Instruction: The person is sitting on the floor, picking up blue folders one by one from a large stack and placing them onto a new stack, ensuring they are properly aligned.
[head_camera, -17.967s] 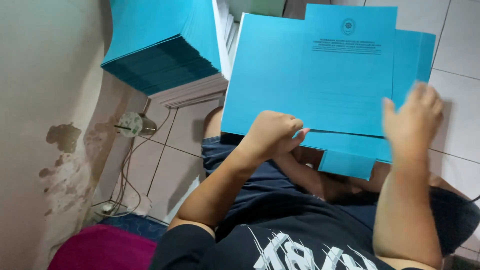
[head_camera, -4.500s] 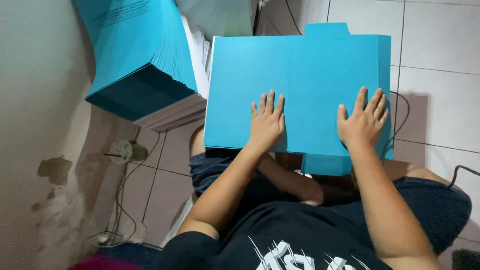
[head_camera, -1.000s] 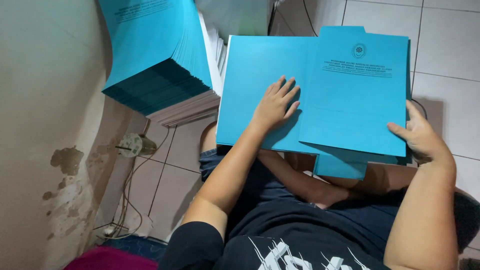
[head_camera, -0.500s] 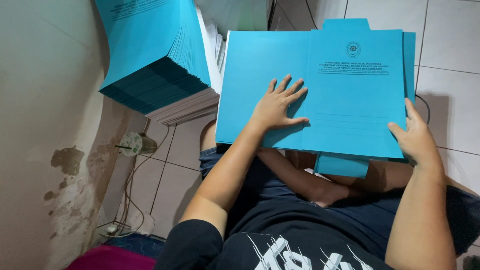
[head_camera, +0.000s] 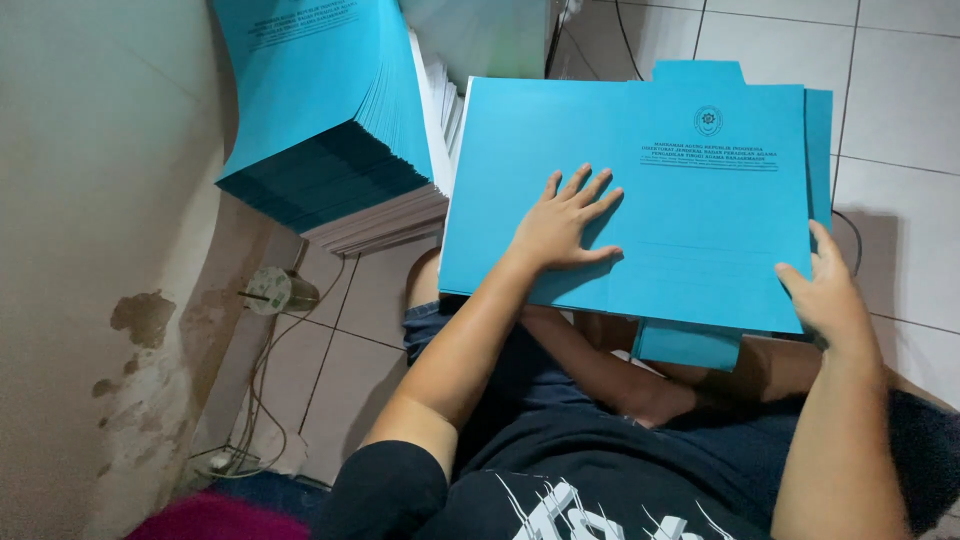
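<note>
Resting on the person's lap, the blue paper folder (head_camera: 700, 200) is overhanging bare floor tiles (head_camera: 900, 150); left hand (head_camera: 565, 225) pressing flat, fingers spread, right hand (head_camera: 830, 295) pinching its printed cover's corner.

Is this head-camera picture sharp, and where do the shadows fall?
Head view: mostly sharp; the left hand and blue folder are crisp, the right hand slightly soft. Soft light, no glare; a shadow lies on the floor tiles right of the folder.
</note>
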